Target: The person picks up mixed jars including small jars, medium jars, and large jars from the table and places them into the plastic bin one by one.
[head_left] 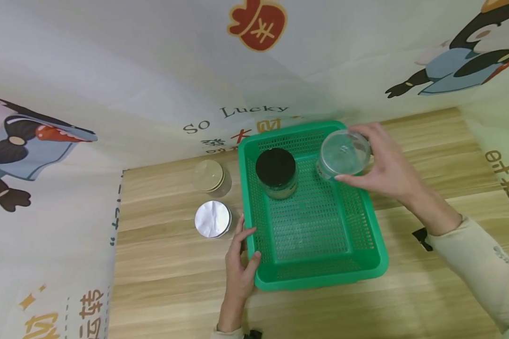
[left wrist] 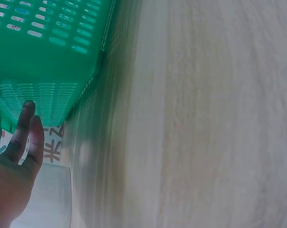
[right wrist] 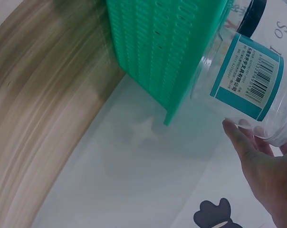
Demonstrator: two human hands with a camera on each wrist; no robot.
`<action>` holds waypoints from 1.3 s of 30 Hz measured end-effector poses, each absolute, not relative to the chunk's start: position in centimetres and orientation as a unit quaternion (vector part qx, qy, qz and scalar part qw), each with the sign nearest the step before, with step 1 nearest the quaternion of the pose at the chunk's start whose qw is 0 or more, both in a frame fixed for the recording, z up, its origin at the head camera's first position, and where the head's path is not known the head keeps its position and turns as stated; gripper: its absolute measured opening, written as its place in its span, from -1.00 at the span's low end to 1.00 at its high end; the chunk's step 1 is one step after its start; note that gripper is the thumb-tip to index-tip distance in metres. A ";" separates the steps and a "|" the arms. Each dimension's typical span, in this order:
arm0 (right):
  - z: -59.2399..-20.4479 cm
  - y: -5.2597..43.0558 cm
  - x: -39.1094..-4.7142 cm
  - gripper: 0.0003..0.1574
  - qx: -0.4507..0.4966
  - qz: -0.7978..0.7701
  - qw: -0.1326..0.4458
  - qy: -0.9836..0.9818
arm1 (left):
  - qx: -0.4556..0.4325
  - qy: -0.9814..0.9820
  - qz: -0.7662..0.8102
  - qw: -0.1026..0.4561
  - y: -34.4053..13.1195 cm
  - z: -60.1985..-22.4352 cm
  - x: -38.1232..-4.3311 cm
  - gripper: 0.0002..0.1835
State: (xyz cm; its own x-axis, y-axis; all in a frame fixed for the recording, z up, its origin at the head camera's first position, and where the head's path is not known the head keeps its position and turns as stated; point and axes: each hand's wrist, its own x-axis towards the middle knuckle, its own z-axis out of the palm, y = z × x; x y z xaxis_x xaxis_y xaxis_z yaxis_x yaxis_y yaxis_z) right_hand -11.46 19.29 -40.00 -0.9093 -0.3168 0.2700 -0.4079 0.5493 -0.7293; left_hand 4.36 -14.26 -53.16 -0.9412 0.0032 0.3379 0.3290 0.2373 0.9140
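Observation:
A green plastic basket (head_left: 318,284) with perforated walls stands on the wooden table. My left hand (head_left: 240,273) grips its left rim, thumb and a finger over the edge, other fingers against the outer wall in the left wrist view. In my right hand (head_left: 388,167) is a clear jar (head_left: 345,153), held between thumb and fingers over the basket's back right part. A teal and white label (right wrist: 248,76) with a barcode shows on the jar's side in the right wrist view. Inside the basket, at the back left, a jar with a black lid (head_left: 275,168) stands upright.
Left of the basket stand a container with a pale gold top (head_left: 208,175) and, nearer me, one with a silver foil top (head_left: 212,219). A printed white sheet (head_left: 152,84) hangs behind the wooden table (head_left: 165,282) and lines both sides.

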 end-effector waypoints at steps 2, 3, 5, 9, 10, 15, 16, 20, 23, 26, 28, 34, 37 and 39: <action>-40.2 19.1 -11.4 0.26 0.204 0.427 0.041 -0.880 | -0.106 -0.777 -0.606 0.132 -14.2 -53.1 4.5 -0.46; -40.2 19.1 -11.4 0.29 0.202 0.425 0.035 -0.882 | -0.106 -0.778 -0.605 0.131 -14.2 -53.1 4.5 -0.46; -40.3 18.9 -11.5 0.30 0.202 0.418 0.026 -0.885 | -0.106 -0.779 -0.604 0.131 -14.2 -53.0 4.6 -0.46; -40.5 18.7 -11.7 0.24 0.209 0.400 0.019 -0.892 | -0.109 -0.779 -0.604 0.133 -14.1 -53.0 4.5 -0.45; -40.5 18.6 -11.8 0.23 0.211 0.397 0.019 -0.893 | -0.111 -0.778 -0.604 0.133 -14.2 -53.0 4.5 -0.45; -40.7 18.4 -12.1 0.17 0.212 0.389 0.008 -0.896 | -0.114 -0.778 -0.603 0.133 -14.3 -53.2 4.5 -0.44; -40.8 18.4 -12.1 0.16 0.213 0.386 0.005 -0.897 | -0.114 -0.779 -0.602 0.134 -14.3 -53.3 4.5 -0.44; -41.0 18.2 -12.2 0.14 0.217 0.376 -0.003 -0.901 | -0.113 -0.781 -0.599 0.135 -14.4 -53.3 4.5 -0.45; -41.2 18.0 -12.5 0.13 0.222 0.368 -0.010 -0.903 | -0.117 -0.781 -0.599 0.135 -14.4 -53.2 4.4 -0.45; -41.4 17.9 -12.8 0.12 0.230 0.363 -0.019 -0.903 | -0.121 -0.779 -0.600 0.135 -14.4 -53.0 4.2 -0.45; -41.7 17.8 -13.0 0.12 0.235 0.359 -0.024 -0.903 | -0.121 -0.779 -0.600 0.135 -14.4 -52.9 4.2 -0.45; -42.4 17.7 -13.3 0.11 0.241 0.353 -0.032 -0.904 | -0.117 -0.780 -0.600 0.132 -14.4 -52.9 4.2 -0.45; -42.6 17.6 -13.4 0.10 0.241 0.345 -0.044 -0.906 | -0.117 -0.780 -0.600 0.132 -14.4 -53.0 4.2 -0.46; -42.7 17.6 -13.6 0.10 0.240 0.338 -0.053 -0.908 | -0.117 -0.780 -0.600 0.133 -14.4 -53.0 4.3 -0.46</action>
State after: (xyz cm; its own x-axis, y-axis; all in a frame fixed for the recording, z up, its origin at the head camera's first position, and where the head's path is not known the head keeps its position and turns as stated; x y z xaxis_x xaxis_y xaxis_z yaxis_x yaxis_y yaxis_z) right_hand -13.55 17.58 -42.67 -0.8788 -0.4728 0.0652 -0.4005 0.6562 -0.6395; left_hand 4.27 -14.44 -53.01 -0.9373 0.0236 0.3478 0.3422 0.2530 0.9049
